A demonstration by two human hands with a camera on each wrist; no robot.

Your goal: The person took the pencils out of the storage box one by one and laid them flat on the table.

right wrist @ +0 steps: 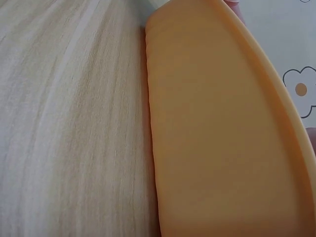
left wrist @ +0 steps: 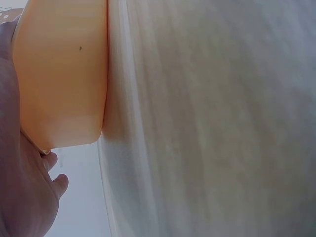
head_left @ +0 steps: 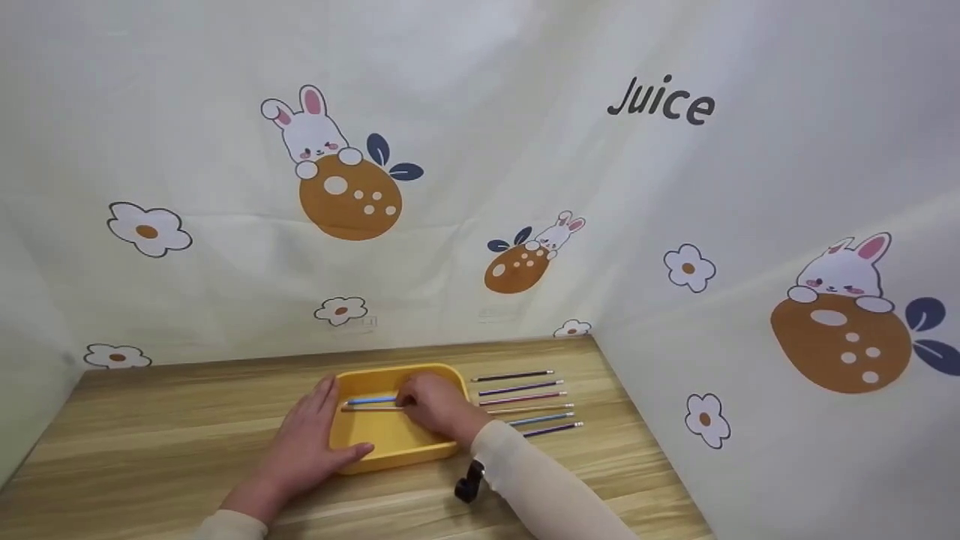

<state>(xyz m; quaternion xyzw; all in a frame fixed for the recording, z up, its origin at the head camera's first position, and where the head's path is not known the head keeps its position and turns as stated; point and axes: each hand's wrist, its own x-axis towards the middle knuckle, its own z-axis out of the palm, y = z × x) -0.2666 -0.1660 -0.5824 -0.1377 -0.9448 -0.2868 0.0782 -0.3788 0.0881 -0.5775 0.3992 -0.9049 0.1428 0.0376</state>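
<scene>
A yellow plastic box (head_left: pixel 397 459) stands on the wooden table. My left hand (head_left: pixel 304 439) holds its near left corner, fingers along the outer left wall and thumb over the rim; in the left wrist view that hand (left wrist: pixel 22 182) lies along the rim. My right hand (head_left: pixel 435 405) reaches inside the box with curled fingers. It pinches the right end of a wood-coloured pencil (head_left: pixel 371 409). Close beside that one lies a blue pencil (head_left: pixel 370 401), its right end hidden by the fingers. In the right wrist view the box's outer wall (right wrist: pixel 222 128) hides this hand's fingertips.
Right of the box several pencils (head_left: pixel 523 398) lie in a spaced row, their eraser ends to the right. The right forearm passes over the nearest ones. A black strap-like piece (head_left: pixel 469 482) sits at the right wrist. Printed cloth (head_left: pixel 465 150) hangs around the table (head_left: pixel 180 412).
</scene>
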